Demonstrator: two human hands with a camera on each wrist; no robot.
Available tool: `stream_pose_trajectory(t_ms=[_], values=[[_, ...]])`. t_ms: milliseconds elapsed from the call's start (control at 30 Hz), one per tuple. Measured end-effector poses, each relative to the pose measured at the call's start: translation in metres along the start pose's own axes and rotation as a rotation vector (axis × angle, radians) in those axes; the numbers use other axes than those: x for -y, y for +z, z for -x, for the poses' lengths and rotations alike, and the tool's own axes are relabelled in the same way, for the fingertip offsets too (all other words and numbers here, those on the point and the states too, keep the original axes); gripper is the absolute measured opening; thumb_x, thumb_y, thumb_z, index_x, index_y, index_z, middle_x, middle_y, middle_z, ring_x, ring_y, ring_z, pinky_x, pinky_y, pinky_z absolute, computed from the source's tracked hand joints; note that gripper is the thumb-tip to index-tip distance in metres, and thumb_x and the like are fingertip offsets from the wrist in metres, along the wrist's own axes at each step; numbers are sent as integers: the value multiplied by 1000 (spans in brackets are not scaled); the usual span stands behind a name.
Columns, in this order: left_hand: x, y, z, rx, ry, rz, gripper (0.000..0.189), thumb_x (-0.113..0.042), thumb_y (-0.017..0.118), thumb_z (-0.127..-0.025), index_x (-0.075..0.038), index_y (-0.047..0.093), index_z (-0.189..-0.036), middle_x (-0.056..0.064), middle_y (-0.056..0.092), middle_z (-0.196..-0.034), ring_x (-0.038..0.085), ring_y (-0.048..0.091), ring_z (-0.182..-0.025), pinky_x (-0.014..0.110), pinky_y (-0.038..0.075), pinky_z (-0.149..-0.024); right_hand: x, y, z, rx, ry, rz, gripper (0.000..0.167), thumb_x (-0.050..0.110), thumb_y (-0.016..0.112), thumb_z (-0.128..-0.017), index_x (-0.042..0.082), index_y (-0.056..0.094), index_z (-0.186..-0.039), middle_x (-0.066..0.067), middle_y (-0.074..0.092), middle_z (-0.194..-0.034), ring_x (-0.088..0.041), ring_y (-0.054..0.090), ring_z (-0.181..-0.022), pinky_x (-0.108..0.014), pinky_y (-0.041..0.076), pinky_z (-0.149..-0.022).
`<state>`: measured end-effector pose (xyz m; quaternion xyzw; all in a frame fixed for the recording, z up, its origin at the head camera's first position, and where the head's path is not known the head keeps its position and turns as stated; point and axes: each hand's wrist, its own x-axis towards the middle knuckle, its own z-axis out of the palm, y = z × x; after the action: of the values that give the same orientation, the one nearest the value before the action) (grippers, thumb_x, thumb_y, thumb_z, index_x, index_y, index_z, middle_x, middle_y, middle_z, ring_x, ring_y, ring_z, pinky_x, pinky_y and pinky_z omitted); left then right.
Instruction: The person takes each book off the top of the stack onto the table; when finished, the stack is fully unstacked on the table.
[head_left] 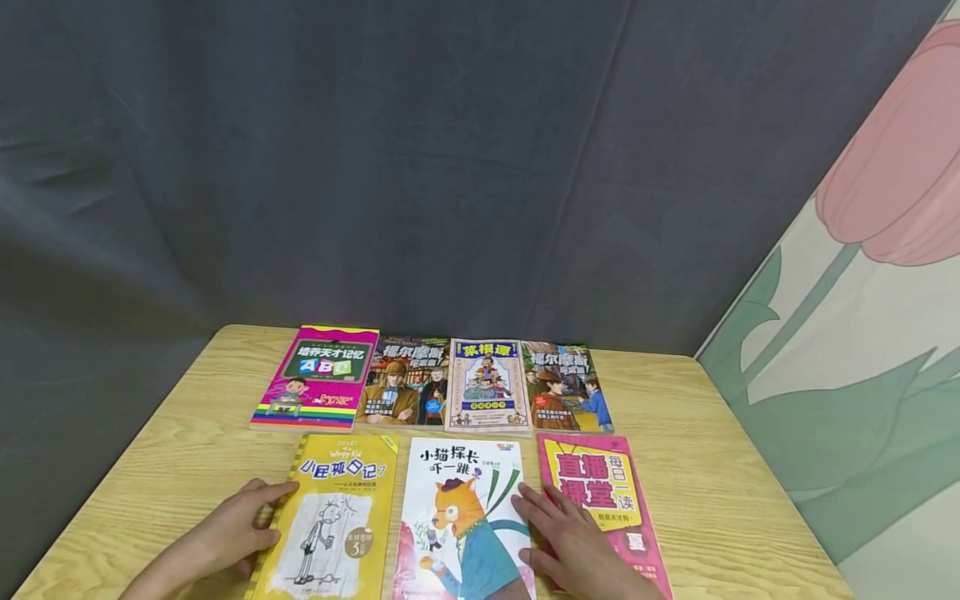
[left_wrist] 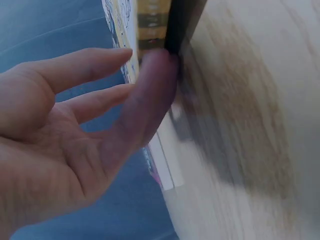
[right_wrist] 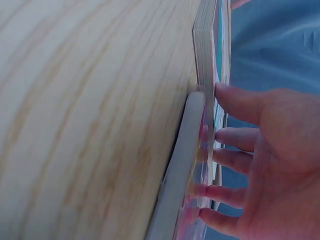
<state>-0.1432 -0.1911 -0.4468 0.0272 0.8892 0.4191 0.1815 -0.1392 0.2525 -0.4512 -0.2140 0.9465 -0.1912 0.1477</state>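
A yellow Diary of a Wimpy Kid book (head_left: 324, 521) lies face up at the front left. My left hand (head_left: 225, 533) is at its left side, fingertips right at the spine; the left wrist view shows a finger (left_wrist: 145, 95) against that edge, low by the table. To the right lies a white picture book with an orange cat (head_left: 463, 517). The thumb and fingertips of my right hand (head_left: 566, 542) rest at its right edge. This hand also covers part of a pink book with a yellow title panel (head_left: 630, 500), and its fingers reach over that cover in the right wrist view.
Behind them runs a row of a magenta ABC book (head_left: 318, 383), two dark detective books (head_left: 405, 383) (head_left: 570, 387) and a cream-bordered book (head_left: 489, 383). All lie on a wooden table (head_left: 697, 500). A dark curtain (head_left: 412, 167) hangs behind; a flower-patterned wall (head_left: 862, 333) stands right.
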Motion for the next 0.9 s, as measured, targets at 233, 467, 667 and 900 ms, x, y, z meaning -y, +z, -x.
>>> stream_pose_trajectory(t_ms=[233,467,667,900], values=[[-6,-2,-2,-89,-17,-145,44,-1,69,-84,7,58,-125,7,60,-105,21,61,-84,35,55,-67,0,0,0,-11,-11,10,61,49,56,-93,25,41,-147,0,34,-154,-40,24,-141,-67,25,-106],[-11,-2,0,-126,14,-152,39,-2,70,-84,6,61,-121,8,63,-108,22,64,-88,35,56,-73,-2,0,0,-23,-29,19,60,46,56,-94,24,41,-147,-1,34,-154,-40,25,-140,-67,26,-105],[-19,4,3,-153,47,-207,38,-5,72,-83,2,63,-119,4,63,-106,18,57,-86,33,52,-72,-1,1,-1,-11,-12,11,61,49,56,-93,25,40,-147,0,34,-154,-40,24,-141,-68,25,-105],[-27,17,4,-126,87,-239,41,-8,74,-81,-6,64,-121,12,61,-123,38,53,-118,56,43,-98,-1,1,0,-2,-6,16,62,50,55,-93,27,39,-148,1,33,-154,-39,24,-141,-67,25,-106]])
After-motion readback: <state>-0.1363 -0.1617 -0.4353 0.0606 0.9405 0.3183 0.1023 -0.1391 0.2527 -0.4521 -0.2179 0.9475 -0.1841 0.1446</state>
